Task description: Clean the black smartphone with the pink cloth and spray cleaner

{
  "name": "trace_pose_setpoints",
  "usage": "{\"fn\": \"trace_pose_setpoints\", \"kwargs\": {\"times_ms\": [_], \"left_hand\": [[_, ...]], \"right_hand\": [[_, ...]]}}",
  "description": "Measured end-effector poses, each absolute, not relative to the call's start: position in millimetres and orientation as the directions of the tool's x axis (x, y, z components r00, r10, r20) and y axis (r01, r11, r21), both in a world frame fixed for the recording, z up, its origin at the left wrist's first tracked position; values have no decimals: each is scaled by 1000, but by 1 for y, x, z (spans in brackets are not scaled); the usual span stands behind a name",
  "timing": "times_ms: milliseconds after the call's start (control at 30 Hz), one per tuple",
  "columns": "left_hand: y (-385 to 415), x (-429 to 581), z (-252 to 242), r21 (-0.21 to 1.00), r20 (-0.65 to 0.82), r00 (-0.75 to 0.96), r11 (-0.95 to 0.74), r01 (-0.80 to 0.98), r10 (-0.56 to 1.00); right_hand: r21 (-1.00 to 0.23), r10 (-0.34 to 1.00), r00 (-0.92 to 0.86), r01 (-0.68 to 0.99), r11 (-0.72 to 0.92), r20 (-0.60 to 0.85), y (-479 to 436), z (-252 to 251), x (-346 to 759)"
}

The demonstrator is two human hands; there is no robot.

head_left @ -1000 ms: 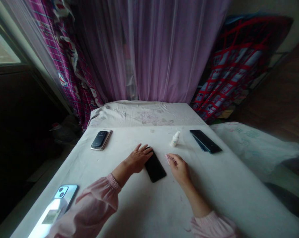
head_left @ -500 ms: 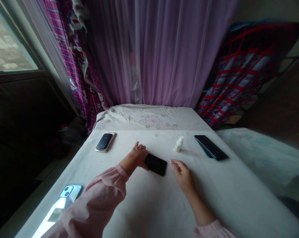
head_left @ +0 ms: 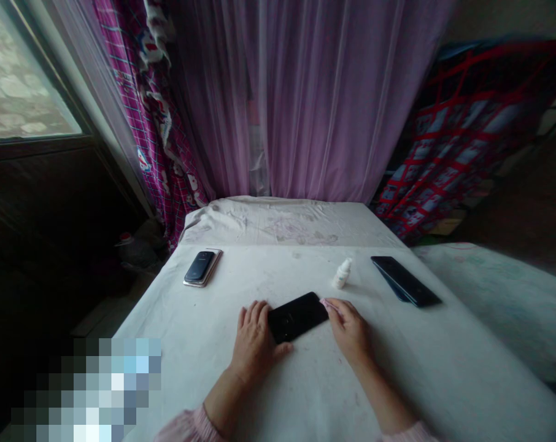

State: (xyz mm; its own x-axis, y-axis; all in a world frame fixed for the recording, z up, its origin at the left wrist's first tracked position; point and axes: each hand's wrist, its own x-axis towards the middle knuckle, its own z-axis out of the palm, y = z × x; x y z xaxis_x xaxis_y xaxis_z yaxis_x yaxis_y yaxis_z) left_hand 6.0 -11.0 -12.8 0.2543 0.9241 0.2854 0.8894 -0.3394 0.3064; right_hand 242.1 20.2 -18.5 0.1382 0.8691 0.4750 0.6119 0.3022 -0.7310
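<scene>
A black smartphone (head_left: pixel 298 317) lies slanted on the white cloth, back side up, with its right end pointing away from me. My left hand (head_left: pixel 256 336) grips its left end, fingers along the far side and thumb at the near corner. At the other end, my right hand (head_left: pixel 350 326) pinches a small pinkish-white cloth (head_left: pixel 326 303) against or right beside the phone's edge. Behind the phone, a small white spray bottle (head_left: pixel 342 274) stands upright.
Two stacked phones (head_left: pixel 200 267) lie at the far left, and two dark phones (head_left: pixel 405 281) overlap at the right. A pixelated patch hides the near left corner. Purple curtains (head_left: pixel 324 104) hang behind the white-covered table (head_left: pixel 259 264).
The phone has turned so its right end points away from me, and its back now shows. My left hand has drawn nearer to me; the right hand stays at the phone's right end.
</scene>
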Motion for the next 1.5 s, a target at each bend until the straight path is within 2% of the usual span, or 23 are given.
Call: {"fn": "trace_pose_setpoints", "kwargs": {"times_ms": [200, 433, 933, 1233, 1500], "left_hand": [[-10, 1, -13, 340, 270, 252, -337, 878, 929], [-9, 1, -14, 377, 235, 254, -329, 866, 938], [-8, 2, -11, 397, 203, 261, -323, 859, 944], [-9, 5, 0, 416, 122, 241, -270, 868, 963], [-9, 4, -2, 422, 151, 248, -289, 859, 957]], "right_hand": [[-516, 849, 6, 797, 315, 528, 45, -2, 236], [-336, 920, -135, 903, 267, 368, 55, 0, 228], [-263, 920, -333, 887, 380, 208, 39, 16, 180], [-294, 874, -424, 826, 481, 237, 40, 13, 174], [-273, 898, -309, 876, 397, 313, 52, 8, 230]]}}
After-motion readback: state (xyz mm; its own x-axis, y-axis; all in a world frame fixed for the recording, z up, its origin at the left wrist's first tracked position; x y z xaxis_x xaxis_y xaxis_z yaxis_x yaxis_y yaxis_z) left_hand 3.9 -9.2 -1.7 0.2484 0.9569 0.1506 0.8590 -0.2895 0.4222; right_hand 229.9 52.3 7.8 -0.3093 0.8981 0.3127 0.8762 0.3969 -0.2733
